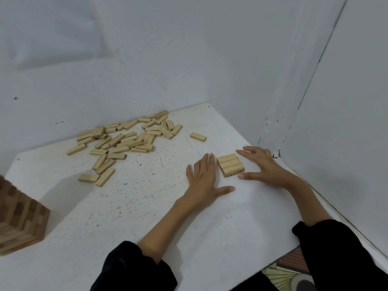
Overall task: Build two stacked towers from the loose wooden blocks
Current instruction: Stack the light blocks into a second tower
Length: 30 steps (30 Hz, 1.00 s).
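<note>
A white tabletop flecked with dark specks [147, 206] fills the view from 6 to 9 o'clock. Pale grey painted walls [168, 59] rise behind it and meet in a corner toward 2 o'clock, where a thin dark crack [317, 61] runs down. At 5 o'clock, a green-and-brown patterned floor covering [279, 275] shows past the table's edge.

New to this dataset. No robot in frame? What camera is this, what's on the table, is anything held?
No machine here: a person works with bare hands. The single picture comes from a wide-angle camera worn on their head, looking forward and down. The left hand and right hand are open, one on each side of a flat row of three blocks on the white table; neither holds anything. Further back lies a pile of loose blocks, with one stray block apart from it. At the left edge stands a stacked tower, partly cut off by the frame.
</note>
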Motion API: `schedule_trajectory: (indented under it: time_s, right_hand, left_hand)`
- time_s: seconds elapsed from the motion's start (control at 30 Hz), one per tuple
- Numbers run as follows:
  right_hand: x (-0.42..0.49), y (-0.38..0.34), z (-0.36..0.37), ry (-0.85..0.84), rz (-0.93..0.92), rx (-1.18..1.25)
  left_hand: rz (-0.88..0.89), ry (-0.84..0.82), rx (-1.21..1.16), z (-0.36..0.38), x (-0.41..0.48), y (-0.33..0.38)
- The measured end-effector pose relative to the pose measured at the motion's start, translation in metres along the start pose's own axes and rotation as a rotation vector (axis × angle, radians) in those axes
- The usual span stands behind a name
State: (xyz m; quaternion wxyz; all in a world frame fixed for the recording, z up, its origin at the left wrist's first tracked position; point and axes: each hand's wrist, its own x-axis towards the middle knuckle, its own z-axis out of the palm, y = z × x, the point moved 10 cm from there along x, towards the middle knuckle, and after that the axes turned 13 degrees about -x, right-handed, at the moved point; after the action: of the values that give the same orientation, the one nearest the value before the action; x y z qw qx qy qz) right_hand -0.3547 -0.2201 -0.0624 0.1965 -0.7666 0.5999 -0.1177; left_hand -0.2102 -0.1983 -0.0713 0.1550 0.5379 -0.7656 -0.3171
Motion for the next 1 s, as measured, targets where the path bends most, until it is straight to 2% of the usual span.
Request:
schedule_trajectory:
  time_s: [0.13,0.27,0.57,1.0]
  right_hand:
    - [0.0,0.009,-0.009,0.119,0.035,0.117]
    - [-0.001,0.015,-0.016,0.203,0.086,0.151]
    - [-0.002,0.018,-0.021,0.232,0.126,0.179]
    - [-0.004,0.022,-0.02,0.25,0.14,0.23]
  left_hand:
    - [0.016,0.175,-0.128,-0.025,0.007,-0.007]
    - [0.024,0.246,-0.193,-0.033,0.011,-0.009]
    - [0.015,0.28,-0.319,-0.04,0.014,-0.015]
    - [0.02,0.322,-0.325,-0.041,0.013,-0.015]
